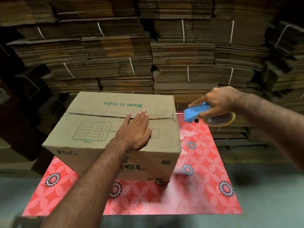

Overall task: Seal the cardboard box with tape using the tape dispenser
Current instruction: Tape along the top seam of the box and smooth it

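Note:
A brown cardboard box (92,129) with green print stands on a red flowered table (205,162), its top flaps closed along a middle seam. My left hand (135,129) lies flat on the top, fingers straight, pressing across the seam near the right end. My right hand (217,102) grips a blue tape dispenser (192,113) just off the box's right edge, held in the air. A thin strip of clear tape (176,114) runs from the dispenser to the box's right top edge. The tape roll (220,120) shows under my right hand.
Tall stacks of flattened cardboard (181,55), bundled with white straps, fill the wall behind the table. More dark cartons (19,112) stand at the left. Grey floor (271,195) shows at the right and front of the table.

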